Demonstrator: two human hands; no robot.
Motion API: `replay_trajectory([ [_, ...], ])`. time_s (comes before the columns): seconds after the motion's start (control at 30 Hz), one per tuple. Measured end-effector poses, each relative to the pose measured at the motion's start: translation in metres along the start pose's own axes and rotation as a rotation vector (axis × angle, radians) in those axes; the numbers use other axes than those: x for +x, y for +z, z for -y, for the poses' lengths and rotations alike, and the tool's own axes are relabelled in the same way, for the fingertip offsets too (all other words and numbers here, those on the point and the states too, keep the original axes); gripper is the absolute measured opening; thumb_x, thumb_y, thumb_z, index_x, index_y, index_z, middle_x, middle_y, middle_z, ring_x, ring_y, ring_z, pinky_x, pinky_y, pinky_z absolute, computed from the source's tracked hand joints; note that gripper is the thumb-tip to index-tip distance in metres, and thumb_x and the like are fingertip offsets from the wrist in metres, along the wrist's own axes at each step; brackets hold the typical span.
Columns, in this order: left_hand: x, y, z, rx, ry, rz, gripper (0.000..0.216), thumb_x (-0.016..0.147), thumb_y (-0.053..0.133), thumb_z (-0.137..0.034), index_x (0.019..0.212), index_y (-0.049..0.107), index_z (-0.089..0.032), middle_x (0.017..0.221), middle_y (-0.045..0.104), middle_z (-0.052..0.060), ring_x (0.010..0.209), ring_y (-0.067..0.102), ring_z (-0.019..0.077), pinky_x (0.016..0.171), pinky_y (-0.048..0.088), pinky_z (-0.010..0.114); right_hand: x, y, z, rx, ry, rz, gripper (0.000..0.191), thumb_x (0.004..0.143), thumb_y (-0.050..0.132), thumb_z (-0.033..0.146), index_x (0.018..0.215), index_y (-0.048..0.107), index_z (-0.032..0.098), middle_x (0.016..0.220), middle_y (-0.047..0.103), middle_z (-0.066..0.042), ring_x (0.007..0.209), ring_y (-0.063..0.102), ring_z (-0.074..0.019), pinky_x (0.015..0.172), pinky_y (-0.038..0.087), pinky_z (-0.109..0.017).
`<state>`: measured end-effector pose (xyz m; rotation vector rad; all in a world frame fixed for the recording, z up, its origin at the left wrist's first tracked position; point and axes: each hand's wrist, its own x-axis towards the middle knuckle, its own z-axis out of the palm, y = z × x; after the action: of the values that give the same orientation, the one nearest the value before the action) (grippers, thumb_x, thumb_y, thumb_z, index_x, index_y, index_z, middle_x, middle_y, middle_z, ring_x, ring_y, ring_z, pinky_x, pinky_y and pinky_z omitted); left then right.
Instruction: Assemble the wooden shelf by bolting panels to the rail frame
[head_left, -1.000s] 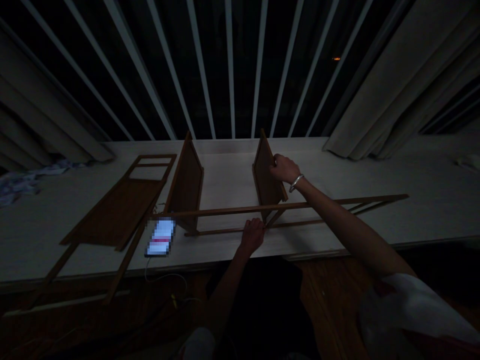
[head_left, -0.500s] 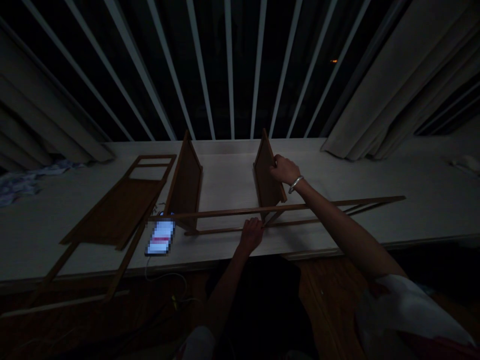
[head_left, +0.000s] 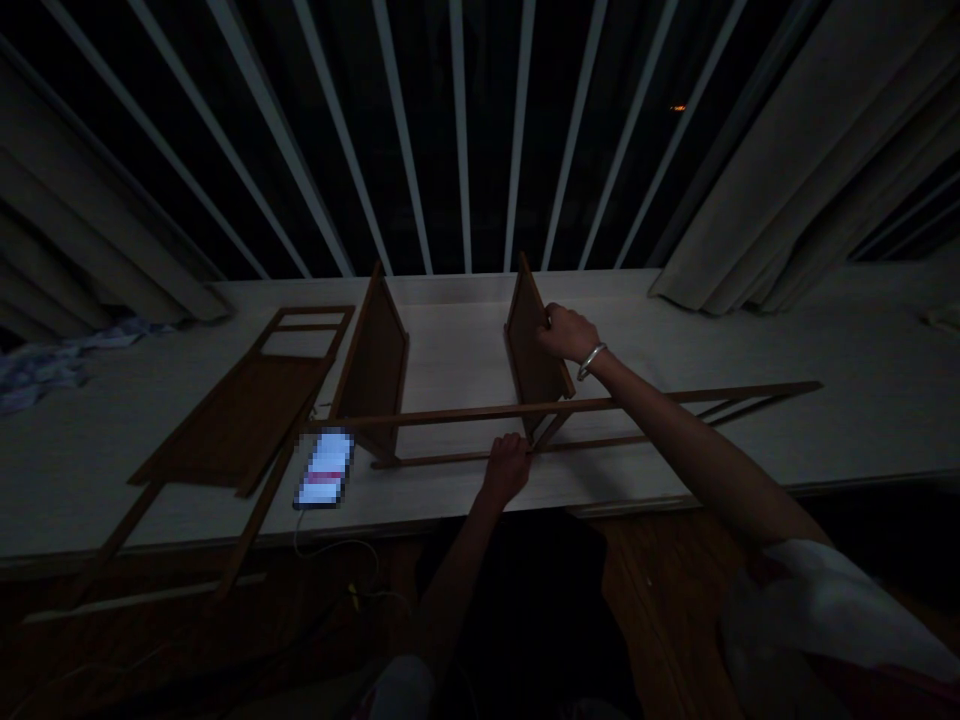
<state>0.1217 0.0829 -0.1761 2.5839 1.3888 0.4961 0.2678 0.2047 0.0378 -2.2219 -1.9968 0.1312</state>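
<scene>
A long wooden ladder-like frame [head_left: 450,412] stands on its side along the front of the white ledge. Two brown wooden panels rise behind it, a left panel [head_left: 373,365] and a right panel [head_left: 531,350]. My right hand [head_left: 568,333], with a bracelet at the wrist, is closed on the right panel's outer edge. Lower down, my left hand [head_left: 508,468] wraps round the frame's lower rail close to where that panel meets it. The fingertips of both hands are partly hidden. Dim light blurs the joints.
A second wooden frame with a panel [head_left: 240,420] lies at left, its legs overhanging the ledge [head_left: 750,450]. A lit phone [head_left: 325,470] with a cable lies beside it. White window bars [head_left: 461,140] and curtains [head_left: 757,200] stand behind.
The top of the right panel has tilted slightly to the left, with my right hand still on it. My left hand keeps its place on the rail. The view has shifted a little.
</scene>
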Motion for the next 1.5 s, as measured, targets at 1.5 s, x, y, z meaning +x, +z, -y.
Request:
replay_trajectory([
  [1.5, 0.005, -0.010, 0.006, -0.046, -0.097, 0.001, 0.028, 0.083, 0.048, -0.044, 0.100, 0.056, -0.023, 0.098, 0.056, 0.004, 0.098, 0.045, 0.0195, 0.084, 0.032, 0.035, 0.008, 0.002, 0.012, 0.110, -0.123, -0.025, 0.046, 0.085, 0.035, 0.036, 0.129, 0.029, 0.022, 0.099, 0.064, -0.014, 0.087, 0.059, -0.0301, 0.075, 0.044, -0.045],
])
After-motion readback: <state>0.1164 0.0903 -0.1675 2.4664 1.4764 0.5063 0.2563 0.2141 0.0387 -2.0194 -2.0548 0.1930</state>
